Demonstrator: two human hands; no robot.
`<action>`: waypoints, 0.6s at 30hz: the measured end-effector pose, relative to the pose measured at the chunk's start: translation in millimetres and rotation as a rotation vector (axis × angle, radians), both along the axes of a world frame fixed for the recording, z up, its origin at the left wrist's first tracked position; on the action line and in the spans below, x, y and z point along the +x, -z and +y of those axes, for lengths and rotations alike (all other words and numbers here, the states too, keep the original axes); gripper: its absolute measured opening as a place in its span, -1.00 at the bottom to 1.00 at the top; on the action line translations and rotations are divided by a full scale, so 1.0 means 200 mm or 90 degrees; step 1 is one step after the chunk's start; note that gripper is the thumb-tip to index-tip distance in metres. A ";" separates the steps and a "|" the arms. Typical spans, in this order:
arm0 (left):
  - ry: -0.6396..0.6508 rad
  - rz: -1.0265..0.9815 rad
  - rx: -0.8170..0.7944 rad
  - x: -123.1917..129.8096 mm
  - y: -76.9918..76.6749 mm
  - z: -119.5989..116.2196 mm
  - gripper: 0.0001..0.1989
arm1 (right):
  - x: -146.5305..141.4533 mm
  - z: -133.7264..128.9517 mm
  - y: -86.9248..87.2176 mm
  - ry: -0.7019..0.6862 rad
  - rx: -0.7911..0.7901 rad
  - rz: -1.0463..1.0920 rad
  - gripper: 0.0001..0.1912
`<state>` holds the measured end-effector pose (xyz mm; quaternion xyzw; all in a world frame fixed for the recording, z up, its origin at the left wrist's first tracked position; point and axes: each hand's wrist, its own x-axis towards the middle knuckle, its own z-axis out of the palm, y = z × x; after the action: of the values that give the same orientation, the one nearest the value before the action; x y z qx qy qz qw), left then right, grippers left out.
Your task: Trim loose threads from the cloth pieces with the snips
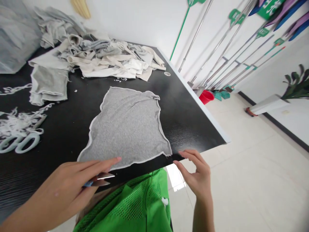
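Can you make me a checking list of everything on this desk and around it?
Surface: black table, white edge.
Job's things: grey cloth lying flat near the front edge.
Clutter: fabric pile, folded grey piece, scissors, white trimmings.
Hands: left hand holds scissor blades, fingertips at the cloth's edge; right hand open by the cloth's corner.
Cables: nothing seen.
Surroundings: metal poles, red bucket, plant, tiled floor.

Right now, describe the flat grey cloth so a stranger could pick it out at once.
On the black table, find the heap of crumpled cloth scraps at the far end. Nearer the front edge lies the grey cloth, spread flat and alone. Its pale curled hem and single open layer set it apart from the folded grey piece.
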<state>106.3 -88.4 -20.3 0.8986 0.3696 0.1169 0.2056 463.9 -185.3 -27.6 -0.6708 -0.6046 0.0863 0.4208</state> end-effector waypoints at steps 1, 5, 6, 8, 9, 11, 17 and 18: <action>0.022 0.012 -0.026 0.04 0.00 0.00 -0.47 | 0.02 -0.01 0.01 -0.008 -0.019 -0.008 -0.71; 0.014 0.038 -0.098 0.21 0.00 -0.02 -0.55 | 0.00 -0.01 0.10 -0.027 -0.044 -0.022 -0.73; 0.009 0.041 -0.110 0.24 0.00 -0.02 -0.56 | -0.02 0.00 0.12 -0.027 -0.037 -0.022 -0.75; 0.010 0.049 -0.138 0.30 -0.01 -0.02 -0.56 | -0.04 0.02 0.14 -0.029 -0.018 -0.025 -0.79; 0.011 0.054 -0.154 0.32 -0.02 -0.01 -0.57 | -0.05 0.03 0.15 -0.032 -0.007 -0.030 -0.82; 0.014 0.063 -0.184 0.35 -0.04 0.01 -0.58 | -0.06 0.04 0.16 -0.041 0.013 -0.046 -0.87; 0.017 0.074 -0.210 0.40 -0.10 0.05 -0.62 | -0.07 0.04 0.19 -0.033 0.016 -0.062 -0.90; 0.021 0.072 -0.203 0.40 -0.10 0.05 -0.62 | -0.07 0.04 0.19 -0.027 0.015 -0.056 -0.90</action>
<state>187.0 -77.8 -1.1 0.8654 0.3799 0.0026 0.3267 449.9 -177.2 -65.3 -0.6561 -0.6374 0.0587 0.3997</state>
